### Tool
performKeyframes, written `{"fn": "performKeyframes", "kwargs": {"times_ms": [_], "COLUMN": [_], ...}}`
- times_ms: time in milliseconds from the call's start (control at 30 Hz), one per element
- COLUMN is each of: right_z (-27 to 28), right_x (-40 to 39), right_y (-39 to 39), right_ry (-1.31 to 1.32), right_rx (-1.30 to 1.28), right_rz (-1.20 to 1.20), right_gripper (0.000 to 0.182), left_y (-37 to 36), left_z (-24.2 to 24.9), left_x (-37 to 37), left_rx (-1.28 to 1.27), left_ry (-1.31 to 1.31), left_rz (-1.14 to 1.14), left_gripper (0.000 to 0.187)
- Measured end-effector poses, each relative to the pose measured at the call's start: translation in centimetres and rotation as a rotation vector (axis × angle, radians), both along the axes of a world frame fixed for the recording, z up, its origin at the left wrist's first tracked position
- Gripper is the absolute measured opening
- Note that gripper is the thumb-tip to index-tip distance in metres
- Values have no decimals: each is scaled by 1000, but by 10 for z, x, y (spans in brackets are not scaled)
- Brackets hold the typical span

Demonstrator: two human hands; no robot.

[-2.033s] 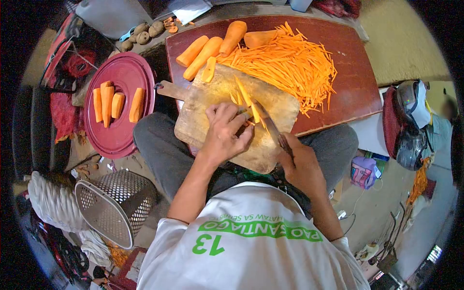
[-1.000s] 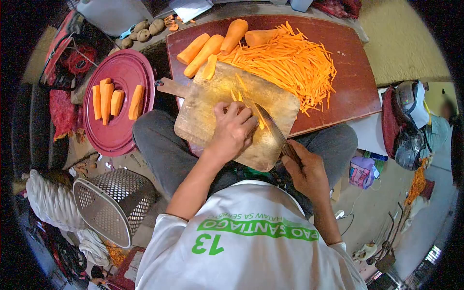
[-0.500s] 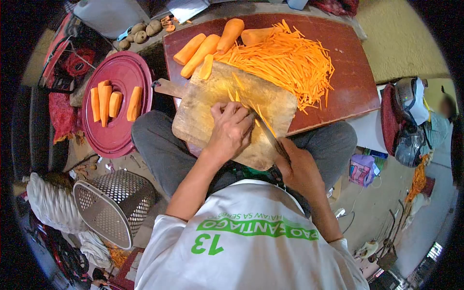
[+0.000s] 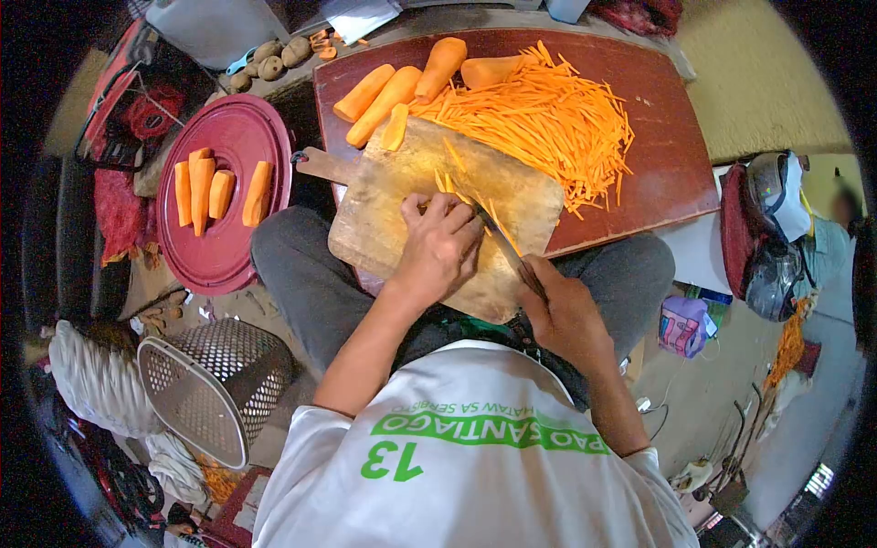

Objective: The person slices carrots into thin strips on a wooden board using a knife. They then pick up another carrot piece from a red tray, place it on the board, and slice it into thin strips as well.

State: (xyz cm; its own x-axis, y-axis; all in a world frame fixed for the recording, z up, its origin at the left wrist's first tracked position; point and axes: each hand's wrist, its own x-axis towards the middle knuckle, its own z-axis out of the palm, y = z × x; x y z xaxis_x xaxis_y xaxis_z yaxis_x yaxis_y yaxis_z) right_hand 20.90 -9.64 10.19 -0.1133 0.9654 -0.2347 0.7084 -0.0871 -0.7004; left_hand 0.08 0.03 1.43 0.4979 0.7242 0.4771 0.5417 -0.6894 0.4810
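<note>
A worn wooden cutting board (image 4: 375, 205) lies tilted across my lap and the table's near edge. On it, my left hand (image 4: 438, 242) is closed, with curled fingertips pressing down a carrot piece that is mostly hidden under them. My right hand (image 4: 566, 306) grips a kitchen knife (image 4: 510, 251), its blade resting beside my left fingertips. Cut carrot strips (image 4: 455, 157) lie just beyond the fingers and along the blade. Past the board a large heap of shredded carrot (image 4: 557, 128) spreads over the table.
Several peeled carrots (image 4: 388, 105) lie on the red table (image 4: 671, 128) behind the board. More rest on a round red lid (image 4: 224, 260) at left. A perforated basket (image 4: 196, 402) lies on its side on the floor. Brown root vegetables (image 4: 270, 68) sit at the back left.
The view has shifted slightly. Both hands keep nearly the same place on the board, the knife staying close beside my left fingertips; the strips there have moved a little.
</note>
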Motion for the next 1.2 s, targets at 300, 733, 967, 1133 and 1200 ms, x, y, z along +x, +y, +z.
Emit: {"fn": "performKeyframes", "kwargs": {"times_ms": [300,733,967,1133,1200], "right_z": [-7,10,3,4,1], "right_x": [4,14,25,17,10], "right_y": [21,-22,-15,-11,-12], "right_ry": [141,109,101,101,150], "right_rx": [139,32,84,60,18], "right_rz": [-54,-85,-150,-91,-126], "right_gripper": [40,39,41,40,39], "left_y": [-2,1,10,18,22], "left_z": [-3,5,-3,4,6], "left_x": [-2,-20,-30,-36,-37], "left_rx": [7,-24,-81,-156,-182], "left_ry": [-61,-46,-100,9,28], "left_rz": [18,203,240,270,230], "left_gripper": [22,41,48,50,46]}}
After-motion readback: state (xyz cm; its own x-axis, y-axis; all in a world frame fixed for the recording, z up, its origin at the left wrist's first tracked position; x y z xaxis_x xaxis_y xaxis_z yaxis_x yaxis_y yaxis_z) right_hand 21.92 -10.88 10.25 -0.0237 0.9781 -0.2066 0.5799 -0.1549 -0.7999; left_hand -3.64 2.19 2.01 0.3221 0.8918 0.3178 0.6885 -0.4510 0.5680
